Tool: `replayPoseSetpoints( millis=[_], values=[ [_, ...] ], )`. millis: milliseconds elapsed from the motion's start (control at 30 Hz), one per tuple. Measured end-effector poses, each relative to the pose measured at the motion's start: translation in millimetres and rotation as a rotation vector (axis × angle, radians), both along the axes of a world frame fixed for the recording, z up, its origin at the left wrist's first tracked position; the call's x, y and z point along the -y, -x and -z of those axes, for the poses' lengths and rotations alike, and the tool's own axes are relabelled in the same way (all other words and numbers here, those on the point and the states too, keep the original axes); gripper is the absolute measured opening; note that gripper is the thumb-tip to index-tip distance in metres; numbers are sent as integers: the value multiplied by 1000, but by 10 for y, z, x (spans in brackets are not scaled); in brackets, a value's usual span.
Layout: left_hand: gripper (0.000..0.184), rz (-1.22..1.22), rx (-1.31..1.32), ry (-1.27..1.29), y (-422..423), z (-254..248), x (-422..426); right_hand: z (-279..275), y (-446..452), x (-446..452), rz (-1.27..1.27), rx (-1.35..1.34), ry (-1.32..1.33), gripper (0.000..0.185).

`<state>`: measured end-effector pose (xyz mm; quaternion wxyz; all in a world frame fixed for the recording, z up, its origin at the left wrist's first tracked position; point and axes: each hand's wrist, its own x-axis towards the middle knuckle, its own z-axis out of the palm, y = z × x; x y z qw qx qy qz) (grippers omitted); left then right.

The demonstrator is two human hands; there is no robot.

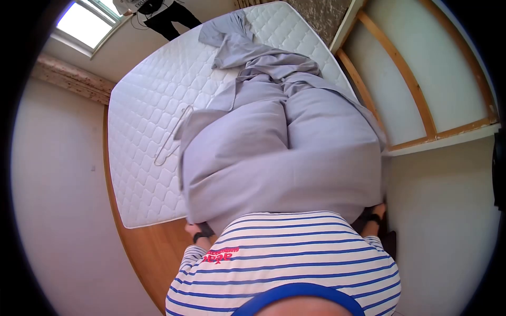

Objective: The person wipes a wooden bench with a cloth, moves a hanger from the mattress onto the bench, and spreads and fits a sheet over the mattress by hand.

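Note:
A large grey duvet cover (pixel 282 174) spreads from my waist over the mattress, its near part puffed up and its far end bunched in folds. My left hand (pixel 193 229), with a dark band at the wrist, is closed on its near left corner. At the near right corner, my right hand (pixel 379 211) is closed at the edge of the cloth, its fingers partly hidden. Beneath the cover lies a white quilted mattress (pixel 142 116). On the mattress, left of the cloth, rests a pale clothes hanger (pixel 167 143).
A person (pixel 166 18) in dark trousers stands beyond the mattress by a window (pixel 87 26), holding something dark with cables. A wooden-framed panel (pixel 406 73) runs along the right side. Wooden floor (pixel 150 247) shows at the left, beside a white wall (pixel 58 158).

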<state>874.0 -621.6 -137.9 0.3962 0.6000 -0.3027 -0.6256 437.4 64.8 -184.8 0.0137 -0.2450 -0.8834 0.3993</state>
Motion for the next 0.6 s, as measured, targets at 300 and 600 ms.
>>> replayPoseSetpoints(
  millis=[300,600],
  values=[
    [41,796,131,152,705,-94,-519,-404,-402,1066,-306,335,550,35],
    [34,628,-59,-465,1942,-266,460,-629,512,1498,-324,720,623,44]
  ],
)
